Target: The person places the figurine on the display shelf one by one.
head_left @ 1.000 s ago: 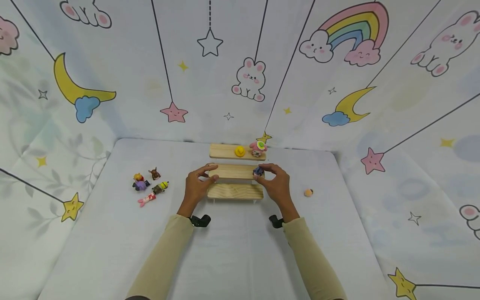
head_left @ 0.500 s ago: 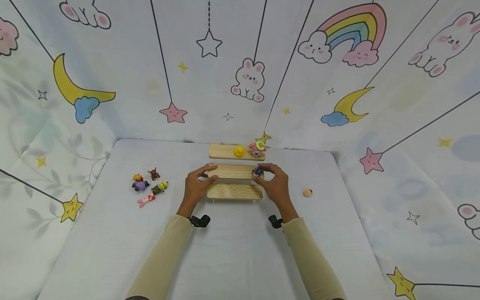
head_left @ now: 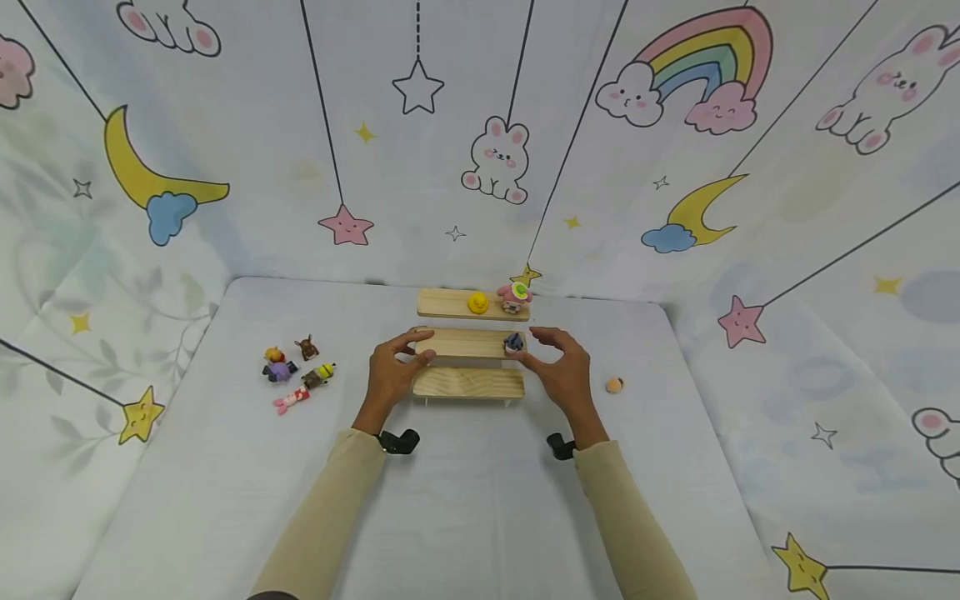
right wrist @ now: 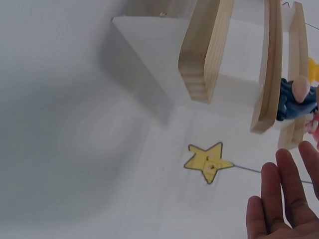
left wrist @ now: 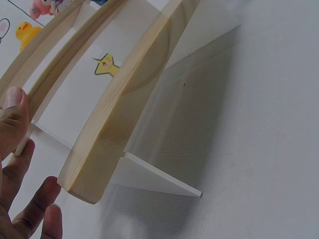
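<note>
Wooden middle shelf stays pinched by the left hand. The right hand, now spread wider, has released the blue figurine.

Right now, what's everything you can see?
Wooden boards: three, pale brown, on table.
Supports: at least two, white, under boards.
Duck: one, yellow, back board.
Pink toy: one, pink, back board's right end.
Blue toy: one, blue, middle board, right end.
Brown toy: one, brown, table's left.
Two-tone toy: one, yellow and dark, table's left.
Lying toy: one, pinkish, table's left.
Bunched toys: maybe two, purple and orange, table's left.
Round thing: one, peach, table's right.
Table: one, white, under boards.
Printed backdrop: one or more, whitish, around table.
Sleeves: two, beige, lower picture.
Wrist devices: two, black, by sleeves.
Left hand: one, gripping middle board's left end.
Right hand: one, beside blue toy.
</note>
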Tool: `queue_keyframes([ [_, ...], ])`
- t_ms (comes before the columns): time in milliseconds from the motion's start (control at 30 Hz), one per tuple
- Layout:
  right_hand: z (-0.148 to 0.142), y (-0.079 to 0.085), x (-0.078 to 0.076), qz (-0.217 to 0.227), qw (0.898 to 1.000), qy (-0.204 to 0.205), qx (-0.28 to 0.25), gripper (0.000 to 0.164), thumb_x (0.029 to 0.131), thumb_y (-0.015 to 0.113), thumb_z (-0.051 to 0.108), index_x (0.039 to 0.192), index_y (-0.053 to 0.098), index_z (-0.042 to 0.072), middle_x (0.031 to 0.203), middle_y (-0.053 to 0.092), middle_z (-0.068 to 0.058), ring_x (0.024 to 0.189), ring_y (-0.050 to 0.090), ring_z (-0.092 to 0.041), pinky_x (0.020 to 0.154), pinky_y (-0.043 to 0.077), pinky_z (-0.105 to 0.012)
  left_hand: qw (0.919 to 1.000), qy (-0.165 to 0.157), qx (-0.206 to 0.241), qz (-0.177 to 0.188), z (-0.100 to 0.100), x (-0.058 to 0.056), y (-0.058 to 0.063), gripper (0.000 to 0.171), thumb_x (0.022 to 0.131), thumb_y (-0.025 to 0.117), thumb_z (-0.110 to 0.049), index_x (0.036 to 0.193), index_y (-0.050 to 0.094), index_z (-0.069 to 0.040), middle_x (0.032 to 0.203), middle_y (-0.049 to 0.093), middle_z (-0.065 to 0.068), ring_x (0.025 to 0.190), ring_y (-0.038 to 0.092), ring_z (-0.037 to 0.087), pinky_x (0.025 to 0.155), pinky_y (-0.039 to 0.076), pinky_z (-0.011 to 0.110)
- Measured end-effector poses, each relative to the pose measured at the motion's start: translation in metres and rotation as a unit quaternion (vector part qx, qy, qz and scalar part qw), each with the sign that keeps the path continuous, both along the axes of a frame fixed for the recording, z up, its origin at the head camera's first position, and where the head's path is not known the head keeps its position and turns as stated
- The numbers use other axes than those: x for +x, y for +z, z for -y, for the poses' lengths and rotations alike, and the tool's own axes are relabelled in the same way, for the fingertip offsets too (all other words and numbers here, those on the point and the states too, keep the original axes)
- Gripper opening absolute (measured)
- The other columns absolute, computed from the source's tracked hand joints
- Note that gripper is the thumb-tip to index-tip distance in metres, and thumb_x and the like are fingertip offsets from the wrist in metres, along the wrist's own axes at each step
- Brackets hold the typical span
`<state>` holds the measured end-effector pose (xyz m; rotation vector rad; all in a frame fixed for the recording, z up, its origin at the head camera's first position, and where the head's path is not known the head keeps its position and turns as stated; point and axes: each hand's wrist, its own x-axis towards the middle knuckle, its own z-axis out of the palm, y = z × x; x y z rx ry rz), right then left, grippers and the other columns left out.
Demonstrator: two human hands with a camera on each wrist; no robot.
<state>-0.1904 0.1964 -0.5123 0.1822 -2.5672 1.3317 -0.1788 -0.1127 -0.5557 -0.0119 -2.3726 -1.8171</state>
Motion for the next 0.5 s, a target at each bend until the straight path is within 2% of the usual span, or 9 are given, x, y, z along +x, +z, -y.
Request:
queue_keyframes([
  [133, -0.009, 0.001, 0.004, 0.007, 1.0, -0.019, 0.002, 0.055, 0.075, 0.085, 0.047, 0.123, 0.068, 0.027, 0.123, 0.067, 0.008, 0.117, 0.06, -0.017, 0.102, 0.046, -0.047, 1.0, 0.004, 0.002, -0.004, -0.001, -0.001, -0.002, 0.036, 0.084, 0.08, -0.031, 0.118, 0.073, -0.034, 0.135, 0.064, -0.012, 0.103, 0.062, 0.025, 0.077, 0.05, 0.036],
  [267, -0.02, 0.001, 0.008, 0.015, 0.999, -0.038, 0.002, 0.055, 0.074, 0.084, 0.05, 0.123, 0.067, 0.031, 0.123, 0.067, 0.009, 0.118, 0.06, -0.016, 0.102, 0.046, -0.047, 1.0, 0.005, 0.005, -0.006, -0.001, -0.001, -0.002, 0.035, 0.084, 0.081, -0.027, 0.118, 0.073, -0.034, 0.135, 0.064, -0.011, 0.101, 0.062, 0.021, 0.078, 0.05, 0.037],
  [500, -0.042, -0.003, 0.014, 0.018, 0.998, -0.065, -0.008, 0.056, 0.074, 0.085, 0.048, 0.124, 0.068, 0.028, 0.124, 0.068, 0.006, 0.119, 0.06, -0.018, 0.101, 0.046, -0.048, 1.0, 0.004, -0.001, -0.008, -0.001, 0.0, -0.002, 0.035, 0.085, 0.08, -0.026, 0.118, 0.073, -0.034, 0.135, 0.064, -0.011, 0.099, 0.062, 0.021, 0.074, 0.051, 0.033],
])
